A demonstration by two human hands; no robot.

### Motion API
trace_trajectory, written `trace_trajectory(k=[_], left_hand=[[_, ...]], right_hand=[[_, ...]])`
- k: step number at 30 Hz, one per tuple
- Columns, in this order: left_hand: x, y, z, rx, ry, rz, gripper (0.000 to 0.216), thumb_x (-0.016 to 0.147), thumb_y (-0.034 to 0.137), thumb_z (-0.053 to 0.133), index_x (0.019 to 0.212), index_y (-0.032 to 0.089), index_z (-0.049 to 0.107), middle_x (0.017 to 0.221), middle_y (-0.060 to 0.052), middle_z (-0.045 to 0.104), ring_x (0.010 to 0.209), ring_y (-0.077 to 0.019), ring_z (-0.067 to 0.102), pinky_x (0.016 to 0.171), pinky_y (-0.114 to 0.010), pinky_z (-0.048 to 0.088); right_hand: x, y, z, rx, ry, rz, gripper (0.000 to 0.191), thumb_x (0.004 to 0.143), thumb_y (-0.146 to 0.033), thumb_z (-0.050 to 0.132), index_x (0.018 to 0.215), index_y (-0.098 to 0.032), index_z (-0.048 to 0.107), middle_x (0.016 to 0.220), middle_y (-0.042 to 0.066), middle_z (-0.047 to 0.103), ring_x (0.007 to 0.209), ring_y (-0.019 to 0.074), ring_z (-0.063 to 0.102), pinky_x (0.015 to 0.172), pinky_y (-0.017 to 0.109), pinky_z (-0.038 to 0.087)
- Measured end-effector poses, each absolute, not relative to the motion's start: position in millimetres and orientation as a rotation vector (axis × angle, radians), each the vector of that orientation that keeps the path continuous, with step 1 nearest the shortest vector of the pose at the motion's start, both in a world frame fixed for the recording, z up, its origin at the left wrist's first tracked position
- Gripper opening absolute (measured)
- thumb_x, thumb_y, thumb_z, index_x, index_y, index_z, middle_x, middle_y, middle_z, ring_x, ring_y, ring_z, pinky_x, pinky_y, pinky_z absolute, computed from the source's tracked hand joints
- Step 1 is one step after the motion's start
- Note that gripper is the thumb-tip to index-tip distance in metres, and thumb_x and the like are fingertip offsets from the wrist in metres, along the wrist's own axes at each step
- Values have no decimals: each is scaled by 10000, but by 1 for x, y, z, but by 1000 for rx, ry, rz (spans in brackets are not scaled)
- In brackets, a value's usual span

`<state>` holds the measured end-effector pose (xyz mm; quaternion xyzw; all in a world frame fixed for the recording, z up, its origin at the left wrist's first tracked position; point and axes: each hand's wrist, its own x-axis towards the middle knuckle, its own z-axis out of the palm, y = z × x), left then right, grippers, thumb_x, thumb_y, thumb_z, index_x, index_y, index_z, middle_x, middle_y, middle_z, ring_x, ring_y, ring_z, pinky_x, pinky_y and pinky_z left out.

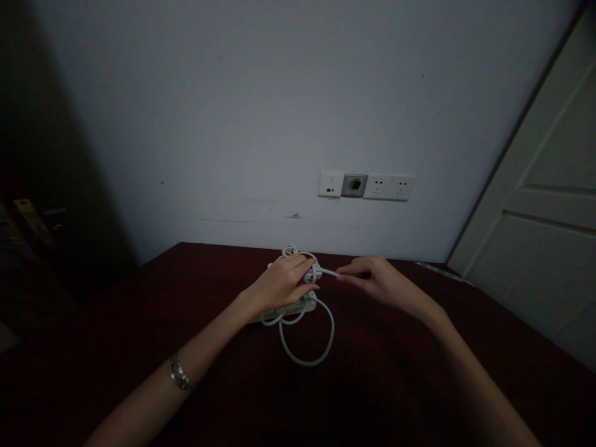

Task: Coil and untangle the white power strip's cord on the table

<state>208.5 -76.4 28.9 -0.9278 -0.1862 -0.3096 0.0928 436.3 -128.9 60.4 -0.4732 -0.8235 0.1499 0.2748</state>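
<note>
A white power strip (pixel 302 307) lies on the dark red table, with white cable (pixel 307 363) looped around it and one large loop hanging toward me. My left hand (pixel 284 279) is closed over the bundled cable from above, its fingers and thumb reaching round the right end. Part of another white piece shows behind these fingers, but its shape is mostly hidden. To the right, my right hand (pixel 372 279) pinches a length of the cable between thumb and fingers, stretched straight out from the bundle. A smaller coil of cord (pixel 289 251) sits behind my left hand.
The table (pixel 209 347) meets a pale wall (pixel 233 124). Wall sockets (pixel 388 187) and a grey outlet plate (pixel 354 185) are mounted above its back edge. A white panelled door (pixel 549 205) stands at the right, and a brass door handle (pixel 53 212) shows at the dark left.
</note>
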Motion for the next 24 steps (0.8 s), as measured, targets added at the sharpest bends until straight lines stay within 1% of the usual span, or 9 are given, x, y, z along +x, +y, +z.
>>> trace_trajectory(k=[5, 8, 11, 15, 17, 21, 24], left_hand=[[210, -84, 32, -2816, -551, -781, 396, 857, 315, 521, 1196, 115, 474, 1079, -139, 590, 1006, -240, 568, 824, -385, 479], [215, -89, 30, -2879, -552, -770, 384, 851, 311, 532, 1168, 98, 489, 1072, -142, 591, 995, -240, 569, 817, -378, 480], [218, -90, 26, -2948, -597, -954, 353, 844, 316, 550, 1129, 113, 507, 1058, -125, 596, 967, -215, 573, 824, -360, 474], [215, -84, 29, -3009, -591, -1130, 261, 842, 277, 558, 1065, 144, 540, 1028, -95, 607, 952, -186, 565, 837, -342, 459], [211, -81, 33, -3002, -578, -1191, 241, 845, 271, 552, 1052, 147, 555, 1025, -90, 611, 951, -180, 562, 838, -336, 454], [201, -73, 43, -2957, -672, -1332, 240, 845, 271, 541, 1044, 142, 578, 975, -84, 629, 872, -167, 580, 776, -320, 471], [196, -68, 47, -2884, -805, -1495, 277, 834, 272, 546, 1066, 124, 580, 960, -85, 639, 871, -168, 587, 792, -327, 471]], right_hand=[[422, -128, 56, -1165, -2269, 371, 263, 851, -348, 512, 944, -207, 714, 807, 45, 689, 682, 150, 582, 641, 265, 422], [415, -130, 56, -1133, -2286, 356, 254, 856, -335, 508, 888, -205, 723, 776, 44, 681, 669, 144, 578, 627, 260, 417], [412, -130, 55, -1136, -2224, 376, 254, 852, -343, 510, 918, -211, 717, 839, 50, 690, 720, 162, 602, 669, 282, 447], [416, -132, 56, -1131, -2122, 543, 311, 828, -384, 532, 1050, -222, 676, 1000, 52, 683, 863, 201, 625, 777, 335, 481], [421, -134, 59, -1152, -2092, 604, 346, 807, -393, 557, 1087, -218, 659, 1042, 50, 672, 904, 213, 625, 815, 358, 483], [432, -137, 65, -1221, -2085, 627, 304, 779, -393, 589, 995, -205, 694, 1005, 50, 682, 899, 213, 631, 832, 363, 481], [436, -138, 67, -1253, -2085, 652, 271, 780, -388, 589, 946, -206, 703, 965, 45, 688, 869, 197, 638, 800, 334, 489]])
